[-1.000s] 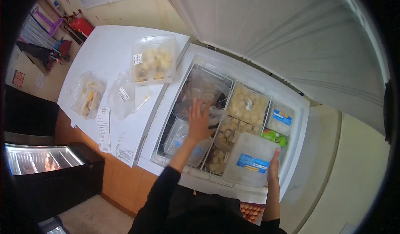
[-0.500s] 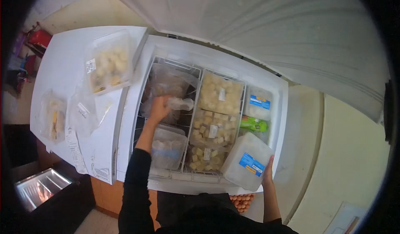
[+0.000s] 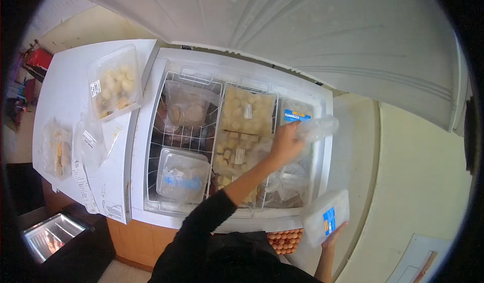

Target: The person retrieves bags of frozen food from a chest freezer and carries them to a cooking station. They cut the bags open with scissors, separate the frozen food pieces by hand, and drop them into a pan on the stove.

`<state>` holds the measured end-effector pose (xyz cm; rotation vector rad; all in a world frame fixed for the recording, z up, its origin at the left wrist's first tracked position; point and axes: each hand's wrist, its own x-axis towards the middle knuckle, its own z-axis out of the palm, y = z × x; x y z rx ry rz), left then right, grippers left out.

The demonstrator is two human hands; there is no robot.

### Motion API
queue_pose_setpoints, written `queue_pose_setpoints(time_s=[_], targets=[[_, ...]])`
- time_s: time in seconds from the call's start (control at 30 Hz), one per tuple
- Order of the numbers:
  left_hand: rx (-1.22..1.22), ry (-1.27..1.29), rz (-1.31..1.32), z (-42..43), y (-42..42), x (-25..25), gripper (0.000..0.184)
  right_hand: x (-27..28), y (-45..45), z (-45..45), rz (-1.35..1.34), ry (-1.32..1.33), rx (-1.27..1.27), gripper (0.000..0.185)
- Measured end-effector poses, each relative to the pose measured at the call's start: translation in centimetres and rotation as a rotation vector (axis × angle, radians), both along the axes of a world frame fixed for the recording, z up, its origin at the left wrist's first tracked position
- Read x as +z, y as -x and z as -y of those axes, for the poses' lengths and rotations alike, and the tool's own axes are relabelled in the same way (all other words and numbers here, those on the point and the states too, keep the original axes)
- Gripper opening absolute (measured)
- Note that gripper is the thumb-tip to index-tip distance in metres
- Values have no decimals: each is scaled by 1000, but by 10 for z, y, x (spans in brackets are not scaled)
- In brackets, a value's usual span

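Plastic bag (image 3: 321, 128) sits pinched in my left grip (image 3: 286, 144), right of centre in the frame, above the freezer (image 3: 142, 142). At lower right, my right grip (image 3: 334, 235) holds a white tub (image 3: 321, 207) with a blue label (image 3: 328, 221), tilted by the freezer's near corner; I cannot tell how far that grip reaches behind it. Crumpled bags (image 3: 290, 182) lie below my left grip. Mid-frame, I see packs (image 3: 242, 114) of pale pieces and, left of them, a clear tub (image 3: 184, 174). On the bench (image 3: 63, 86) at left stands a food box (image 3: 116, 83). Eggs (image 3: 285, 241) show at bottom centre.
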<state>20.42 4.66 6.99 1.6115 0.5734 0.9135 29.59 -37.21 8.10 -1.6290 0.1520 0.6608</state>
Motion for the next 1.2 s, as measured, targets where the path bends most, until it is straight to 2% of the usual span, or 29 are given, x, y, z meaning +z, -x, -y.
queue_pose_setpoints(time_s=[0.07, 0.1, 0.17, 0.2, 0.27, 0.3, 0.37, 0.5, 0.57, 0.6, 0.67, 0.7, 0.73, 0.8, 0.87, 0.9, 0.93, 0.97, 1.0, 1.03, 1.07, 1.1, 1.17, 1.2], targets=[[142, 115, -288, 21, -29, -30, 52, 0, 2, 2, 3, 27, -32, 86], [143, 119, -292, 29, -29, -40, 52, 2, 4, 3, -4, 35, -67, 86], [-13, 94, -682, 47, -25, -58, 65, 3, 2, 2, -16, 44, -93, 85], [-9, 95, -690, 60, -24, -78, 65, 2, 2, 1, -17, 57, -75, 85], [14, -789, -706, 94, -22, -118, 79, 7, 4, -3, -27, 80, -52, 84], [14, -788, -713, 101, -17, -119, 79, 11, 6, -11, -8, 127, -42, 84], [-322, -484, -670, 106, -11, -117, 83, 11, 1, -18, 11, 168, -11, 84], [-158, -616, -883, 113, -45, -188, 90, 10, -7, -39, 56, 222, 67, 83], [20, -560, -624, 107, -55, -199, 103, 21, -2, -68, 41, 214, 78, 82], [27, -553, -631, 102, -56, -194, 103, 27, 1, -87, 113, 248, 71, 82], [-520, -247, -804, 80, -50, -166, 114, 23, 0, -113, 179, 274, 70, 82], [-627, -108, -650, 61, -44, -157, 111, 17, -9, -121, 173, 230, 116, 82], [-620, -110, -659, 36, -35, -148, 111, 12, -13, -133, 165, 184, 160, 81], [-972, 14, -266, -21, 0, -126, 90, 11, -6, -170, 114, 113, 241, 80], [-443, -44, -86, -77, 65, -99, 66, 3, -2, -202, 69, 41, 326, 80], [-137, -197, -116, -112, 87, -111, 64, -9, -2, -214, 93, 61, 326, 79], [64, -327, -615, -142, 122, -84, 54, -19, 1, -226, 116, 84, 324, 78], [288, -595, -759, -168, 151, -83, 46, -27, 8, -241, 113, 86, 327, 78], [511, -968, -863, -191, 172, -98, 40, -34, 21, -261, 199, 193, 366, 78], [510, -1044, -930, -215, 187, -125, 35, -40, 35, -285, 289, 295, 401, 79], [510, -1116, -997, -234, 197, -146, 30, -35, 56, -316, 195, 176, 487, 79], [508, -1115, -996, -246, 203, -145, 30, -29, 76, -343, 99, 61, 570, 79], [-31, -805, -1340, -261, 211, -132, 18, -66, 91, -376, 14, 197, 596, 79], [-34, -804, -1340, -260, 212, -126, 18, -68, 108, -397, 81, 230, 639, 80]])
